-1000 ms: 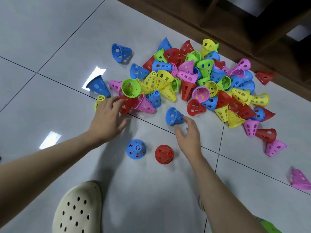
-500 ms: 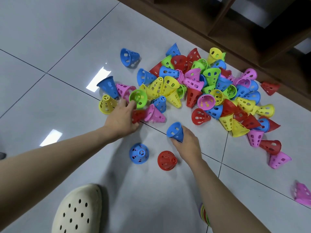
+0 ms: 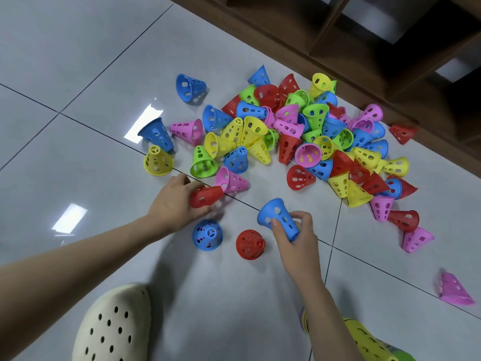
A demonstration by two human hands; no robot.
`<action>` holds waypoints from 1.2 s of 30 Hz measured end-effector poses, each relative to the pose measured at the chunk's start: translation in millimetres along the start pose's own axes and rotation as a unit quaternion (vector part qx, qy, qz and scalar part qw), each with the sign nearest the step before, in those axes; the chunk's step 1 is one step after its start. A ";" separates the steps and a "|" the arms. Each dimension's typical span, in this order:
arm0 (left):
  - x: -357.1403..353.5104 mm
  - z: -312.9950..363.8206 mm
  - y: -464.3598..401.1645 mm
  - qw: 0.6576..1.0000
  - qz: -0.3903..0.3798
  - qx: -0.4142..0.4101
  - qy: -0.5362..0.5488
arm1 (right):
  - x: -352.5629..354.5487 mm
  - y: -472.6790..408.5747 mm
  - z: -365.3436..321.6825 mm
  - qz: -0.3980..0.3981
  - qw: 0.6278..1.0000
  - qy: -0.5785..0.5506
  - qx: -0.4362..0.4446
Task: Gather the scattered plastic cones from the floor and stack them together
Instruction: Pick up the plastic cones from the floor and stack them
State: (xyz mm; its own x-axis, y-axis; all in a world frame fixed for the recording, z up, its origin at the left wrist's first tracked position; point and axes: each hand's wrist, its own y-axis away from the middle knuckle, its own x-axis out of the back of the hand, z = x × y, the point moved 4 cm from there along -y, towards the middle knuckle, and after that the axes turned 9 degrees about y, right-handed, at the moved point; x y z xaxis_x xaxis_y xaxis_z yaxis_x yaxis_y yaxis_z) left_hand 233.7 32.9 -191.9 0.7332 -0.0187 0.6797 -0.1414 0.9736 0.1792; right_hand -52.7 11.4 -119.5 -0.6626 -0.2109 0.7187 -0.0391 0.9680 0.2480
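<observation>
Your left hand [image 3: 175,201] has its fingers curled round a red cone [image 3: 205,196] lying on its side, wide mouth toward your palm and narrow tip pointing at a pink cone [image 3: 231,180] that touches or nearly touches it. Your right hand [image 3: 295,239] grips a blue cone [image 3: 278,217] lifted off the floor [image 3: 78,61], thumb on one side and fingers wrapped over the narrow end, its wide mouth tilted up and away from you.

Between your hands, 2 cones stand upright on their wide bases on the floor: a blue upright cone [image 3: 207,235] just below your left hand and a red upright cone [image 3: 250,244] just left of your right hand. They stand near each other but apart.

Beyond your hands lies the main pile of cones [image 3: 307,131], a loose heap of red, blue, yellow, green and pink ones on their sides, reaching toward the wooden shelf unit [image 3: 364,43] along the far edge. A few sit away from the heap: a yellow cone [image 3: 157,160] upright near your left hand, a lone blue cone [image 3: 190,88] farther off, and a stray pink cone [image 3: 454,289] well apart at the right.

Your cream clog [image 3: 114,327] shows at the bottom left, and a yellow-green clog [image 3: 369,342] at the bottom right, partly behind your right forearm.
</observation>
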 end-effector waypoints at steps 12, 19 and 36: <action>10.9 45.1 41.1 0.964 0.108 -0.071 0.233 | -43.5 27.0 41.6 -0.037 0.995 0.074 0.053; -1.6 45.2 63.7 0.965 0.080 -0.066 0.241 | -63.9 29.2 56.3 -0.040 0.997 0.056 0.031; 13.6 -9.5 49.6 0.983 0.059 -0.119 0.124 | -67.0 30.6 54.9 -0.190 0.982 -0.004 0.010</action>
State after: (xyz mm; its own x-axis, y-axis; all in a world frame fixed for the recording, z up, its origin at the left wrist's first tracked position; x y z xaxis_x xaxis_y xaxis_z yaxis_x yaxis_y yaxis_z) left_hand 243.0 83.1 -180.5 0.8650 0.1246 0.4861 -0.0966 0.9919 -0.0825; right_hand -50.6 62.7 -195.8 -0.6033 -0.5565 0.5712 -0.2991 0.8219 0.4848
